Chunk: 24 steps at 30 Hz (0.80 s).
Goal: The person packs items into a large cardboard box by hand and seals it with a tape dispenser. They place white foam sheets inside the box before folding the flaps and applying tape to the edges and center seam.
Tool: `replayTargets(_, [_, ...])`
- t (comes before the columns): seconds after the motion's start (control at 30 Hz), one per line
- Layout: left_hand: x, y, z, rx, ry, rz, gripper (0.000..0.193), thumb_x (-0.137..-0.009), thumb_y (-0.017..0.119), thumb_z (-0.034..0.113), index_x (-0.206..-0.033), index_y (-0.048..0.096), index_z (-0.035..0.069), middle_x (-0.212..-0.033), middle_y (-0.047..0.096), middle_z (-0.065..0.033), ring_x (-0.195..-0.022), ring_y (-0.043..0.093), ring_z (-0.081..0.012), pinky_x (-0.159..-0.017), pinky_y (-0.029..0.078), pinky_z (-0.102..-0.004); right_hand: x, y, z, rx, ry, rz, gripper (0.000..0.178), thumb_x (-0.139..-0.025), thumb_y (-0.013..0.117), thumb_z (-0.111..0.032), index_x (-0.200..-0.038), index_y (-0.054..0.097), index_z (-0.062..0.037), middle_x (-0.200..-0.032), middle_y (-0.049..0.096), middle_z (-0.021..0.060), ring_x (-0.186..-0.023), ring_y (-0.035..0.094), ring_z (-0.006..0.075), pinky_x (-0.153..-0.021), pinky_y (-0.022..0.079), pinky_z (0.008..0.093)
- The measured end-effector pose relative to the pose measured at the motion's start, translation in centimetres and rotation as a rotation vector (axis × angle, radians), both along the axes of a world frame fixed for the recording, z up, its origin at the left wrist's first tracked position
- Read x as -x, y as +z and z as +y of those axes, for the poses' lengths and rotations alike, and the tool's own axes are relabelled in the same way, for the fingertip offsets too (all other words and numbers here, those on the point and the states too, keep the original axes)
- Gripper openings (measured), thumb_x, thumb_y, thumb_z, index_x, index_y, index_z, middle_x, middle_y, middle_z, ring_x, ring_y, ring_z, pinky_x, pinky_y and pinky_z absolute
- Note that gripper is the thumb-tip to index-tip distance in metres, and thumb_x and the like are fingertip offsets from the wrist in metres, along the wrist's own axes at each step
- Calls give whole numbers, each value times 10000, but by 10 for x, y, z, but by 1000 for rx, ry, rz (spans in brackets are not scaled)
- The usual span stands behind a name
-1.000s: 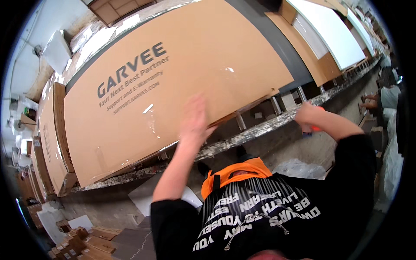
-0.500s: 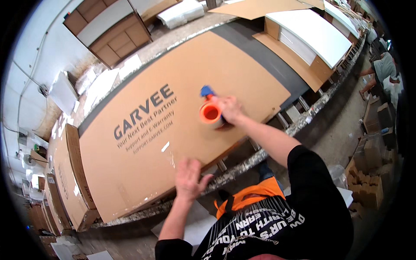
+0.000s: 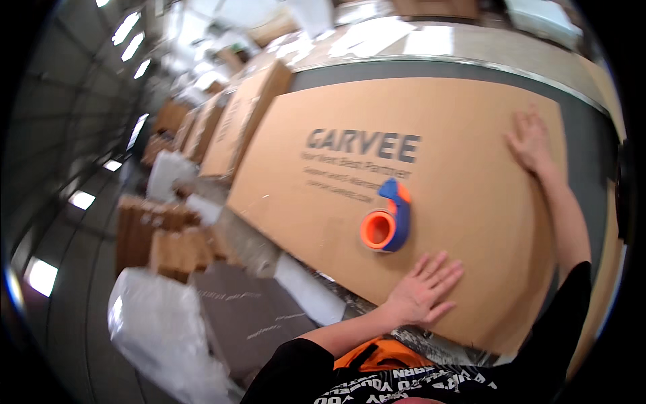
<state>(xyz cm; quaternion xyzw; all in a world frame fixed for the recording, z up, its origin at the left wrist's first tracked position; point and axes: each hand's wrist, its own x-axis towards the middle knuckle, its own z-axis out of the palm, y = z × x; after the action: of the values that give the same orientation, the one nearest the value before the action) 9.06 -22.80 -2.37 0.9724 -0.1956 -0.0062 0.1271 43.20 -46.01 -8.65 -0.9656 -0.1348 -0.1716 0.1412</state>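
Observation:
A large flat cardboard box [image 3: 316,222] with dark printing lies before me on a dark conveyor surface [image 3: 377,73]. On top of it, left of centre, rests an orange and blue tape dispenser [image 3: 402,219], touched by neither hand. My left hand [image 3: 425,289] lies with spread fingers on the box near its front edge, just below the dispenser. Farther off, my right hand [image 3: 530,140] is stretched toward the box's far right corner, palm down with fingers extended; it is a little blurred.
More flat cardboard boxes [image 3: 245,118] stand in line at the left end. Down on the floor at left are a clear plastic-wrapped bundle [image 3: 161,330], dark grey sheets [image 3: 245,316] and brown cardboard pieces [image 3: 178,249]. White sheets [image 3: 431,40] lie beyond the conveyor.
My right hand has let go of the tape dispenser, which now rests on the box, and has reached to the far right. My view has swung left. The left hand stays near the front edge.

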Motion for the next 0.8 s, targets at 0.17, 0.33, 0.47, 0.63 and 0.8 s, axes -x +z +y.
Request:
replayTargets(0.17, [11,-4,8,74,-43,35,667,-904,551,444,-1440,402,77,-1507,375,-88,-1431,266,-322,-1167,151,-504,-102,10,27,12,7,150,557,-899,493,-423,-1302,517,-40,-1309,520,199,-1249,450,350,-1046,356,441])
replayTargets(0.33, [6,-9,4,229,-13,20,630,-858,650,366,-1381,482,59,-1454,452,-91,-1397,339,-329,-1147,231,-499,-151,-19,13,-86,37,165,458,-902,463,-424,-1170,558,-65,-1121,579,193,-1111,521,371,-949,404,473])
replayTargets(0.47, [12,-23,30,394,61,-69,568,-820,713,280,-1318,551,59,-1392,519,-97,-1353,406,-339,-1111,306,-497,-169,-43,7,-26,47,110,444,-906,436,-432,-1132,551,-67,-1128,570,193,-1105,522,369,-933,403,479])
replayTargets(0.63, [51,-17,58,339,28,-94,498,-825,717,253,-1276,590,86,-1358,550,-86,-1327,442,-320,-1111,322,-485,-96,-29,-17,-72,12,178,498,-927,411,-480,-1178,538,-69,-1157,562,200,-1131,513,382,-950,385,485])
replayTargets(0.8, [98,-15,91,177,37,-117,485,-861,679,336,-1291,586,133,-1378,538,-55,-1335,435,-302,-1120,308,-480,-5,-20,-37,-27,-73,156,556,-932,414,-518,-1272,517,-91,-1205,559,210,-1168,505,385,-970,388,491])
